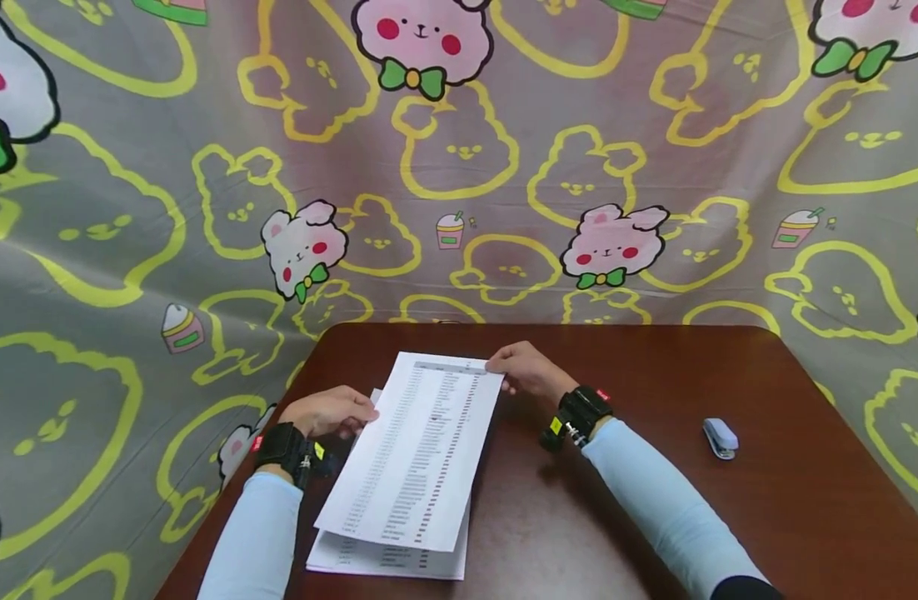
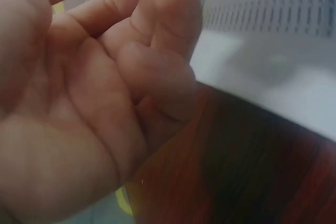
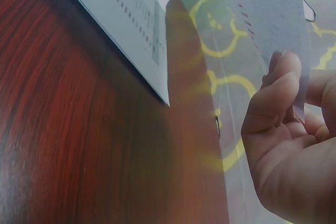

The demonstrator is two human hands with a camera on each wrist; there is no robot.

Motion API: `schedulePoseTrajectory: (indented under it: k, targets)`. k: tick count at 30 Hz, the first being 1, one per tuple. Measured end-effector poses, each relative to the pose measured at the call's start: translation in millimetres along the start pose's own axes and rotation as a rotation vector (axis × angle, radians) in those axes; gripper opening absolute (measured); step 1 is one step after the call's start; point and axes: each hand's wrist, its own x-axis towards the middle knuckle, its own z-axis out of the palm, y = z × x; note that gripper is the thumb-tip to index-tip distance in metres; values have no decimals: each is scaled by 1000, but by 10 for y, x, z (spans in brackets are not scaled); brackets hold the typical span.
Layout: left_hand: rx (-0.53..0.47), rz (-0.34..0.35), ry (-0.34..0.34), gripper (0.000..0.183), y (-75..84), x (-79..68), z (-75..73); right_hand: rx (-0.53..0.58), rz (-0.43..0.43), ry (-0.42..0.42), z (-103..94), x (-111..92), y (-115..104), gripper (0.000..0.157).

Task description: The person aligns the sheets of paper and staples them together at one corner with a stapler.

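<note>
Now the left hand (image 1: 330,410) and right hand (image 1: 532,368) both pinch a sheet (image 1: 417,450), its columned print too small to read!

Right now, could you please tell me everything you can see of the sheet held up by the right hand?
The sheet looks like thin white paper, printed with columns of small text too fine to read, the rightmost reddish, and a grey band near its far end. It is raised above other printed paper, which shows past its near edge. The right hand pinches its far right corner, and the left hand appears to pinch its left edge.
</note>
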Motion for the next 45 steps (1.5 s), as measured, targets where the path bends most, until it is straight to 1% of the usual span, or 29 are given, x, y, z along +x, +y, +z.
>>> schedulePoseTrajectory:
  k: [3, 5, 10, 12, 15, 17, 22, 25, 29, 36, 40, 45]
  targets:
    - [9, -20, 3, 26, -77, -68, -39, -82, -27, -12, 110, 35, -29, 17]
    - [25, -27, 7, 27, -127, -85, -52, -133, -41, -13, 158, 54, -29, 16]
    - [42, -51, 21, 32, -213, -61, -53, -207, -46, 1, 196, 65, 29, 13]
    - [43, -64, 28, 33, -231, -84, -59, -223, -44, 3, 220, 82, 50, 14]
    - [50, -89, 38, 32, -254, -161, -87, -250, -40, 4, 293, 133, 58, 14]
    - [62, -102, 45, 30, -247, -183, -101, -261, -47, 7, 314, 162, 55, 15]
    - [130, -119, 58, 27, -253, -213, -122, -293, -61, 16, 361, 210, 56, 14]
    - [143, -131, 58, 26, -274, -216, -119, -326, -74, 19, 378, 236, 72, 15]
    - [135, -145, 65, 25, -298, -183, -83, -363, -95, 38, 384, 269, 120, 15]
    - [215, -183, 121, 23, -308, -173, 11, -383, -48, 61, 461, 285, 192, 13]
    - [242, -211, 162, 20, -299, -177, 29, -388, -52, 67, 501, 274, 186, 14]
    - [255, -214, 172, 21, -305, -160, 23, -403, -54, 84, 517, 295, 180, 13]
